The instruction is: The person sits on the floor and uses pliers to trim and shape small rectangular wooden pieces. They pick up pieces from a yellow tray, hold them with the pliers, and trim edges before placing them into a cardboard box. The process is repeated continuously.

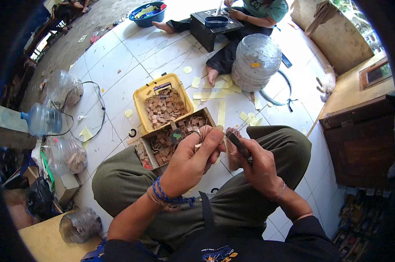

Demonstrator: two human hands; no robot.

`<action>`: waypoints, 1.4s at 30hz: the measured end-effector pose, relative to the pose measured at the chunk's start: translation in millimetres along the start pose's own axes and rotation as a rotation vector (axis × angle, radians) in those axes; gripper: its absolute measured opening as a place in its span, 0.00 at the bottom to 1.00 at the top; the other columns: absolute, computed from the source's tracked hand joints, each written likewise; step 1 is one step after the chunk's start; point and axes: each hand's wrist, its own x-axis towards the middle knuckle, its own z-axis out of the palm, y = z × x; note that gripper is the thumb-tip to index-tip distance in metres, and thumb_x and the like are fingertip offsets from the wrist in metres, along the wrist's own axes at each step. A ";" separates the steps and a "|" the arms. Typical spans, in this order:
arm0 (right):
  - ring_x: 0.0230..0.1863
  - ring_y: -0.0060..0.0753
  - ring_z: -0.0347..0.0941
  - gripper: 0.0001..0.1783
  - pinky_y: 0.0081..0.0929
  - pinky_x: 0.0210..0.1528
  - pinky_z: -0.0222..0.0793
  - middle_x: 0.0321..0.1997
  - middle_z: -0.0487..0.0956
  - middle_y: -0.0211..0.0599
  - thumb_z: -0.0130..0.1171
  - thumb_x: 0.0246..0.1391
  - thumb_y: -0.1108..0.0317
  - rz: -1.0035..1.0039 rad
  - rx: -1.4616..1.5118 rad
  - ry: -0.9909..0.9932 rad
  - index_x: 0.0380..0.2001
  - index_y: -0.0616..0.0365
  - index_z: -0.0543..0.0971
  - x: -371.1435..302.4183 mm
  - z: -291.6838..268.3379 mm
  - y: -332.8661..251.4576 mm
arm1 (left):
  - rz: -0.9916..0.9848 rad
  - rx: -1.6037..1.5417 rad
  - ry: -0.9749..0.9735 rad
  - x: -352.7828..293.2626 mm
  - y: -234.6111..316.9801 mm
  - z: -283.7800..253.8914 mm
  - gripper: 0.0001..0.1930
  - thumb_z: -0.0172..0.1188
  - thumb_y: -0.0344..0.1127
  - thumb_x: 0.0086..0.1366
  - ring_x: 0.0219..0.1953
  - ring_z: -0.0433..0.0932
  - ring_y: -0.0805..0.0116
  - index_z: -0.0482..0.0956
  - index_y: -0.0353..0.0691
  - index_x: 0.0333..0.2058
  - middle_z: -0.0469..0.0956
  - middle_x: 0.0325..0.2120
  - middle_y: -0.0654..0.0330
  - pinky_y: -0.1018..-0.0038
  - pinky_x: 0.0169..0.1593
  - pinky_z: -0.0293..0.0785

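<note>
Dark bar [238,143] slants from curled right hand [261,162]

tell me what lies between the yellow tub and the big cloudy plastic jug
In the head view, pale yellow strips and the co-worker's bare foot rest on the white tiles between the yellow tub and the cloudy jug.
</note>
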 end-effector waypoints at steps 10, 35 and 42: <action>0.38 0.54 0.81 0.26 0.43 0.39 0.78 0.45 0.79 0.49 0.67 0.53 0.79 0.015 -0.136 0.072 0.55 0.61 0.73 1.3 10.9 -2.6 | -0.134 -0.296 0.031 6.6 -3.7 -3.7 0.19 0.53 0.52 0.79 0.16 0.59 0.86 0.77 0.42 0.38 0.71 0.23 0.72 0.84 0.19 0.53; 0.33 0.15 0.71 0.16 0.19 0.38 0.69 0.35 0.77 0.28 0.56 0.72 0.70 0.194 0.185 0.279 0.58 0.66 0.73 8.1 8.0 9.6 | 0.102 -0.110 -0.010 -4.5 -2.5 2.2 0.20 0.51 0.44 0.81 0.28 0.73 0.88 0.81 0.33 0.52 0.83 0.35 0.66 0.89 0.31 0.65; 0.28 0.07 0.63 0.25 0.09 0.28 0.55 0.32 0.75 0.21 0.59 0.71 0.54 0.421 0.905 0.022 0.60 0.63 0.73 11.5 -11.6 -5.4 | 0.167 0.008 -0.129 -3.4 -19.4 0.4 0.20 0.49 0.46 0.81 0.18 0.60 0.90 0.83 0.37 0.52 0.83 0.34 0.69 0.86 0.22 0.55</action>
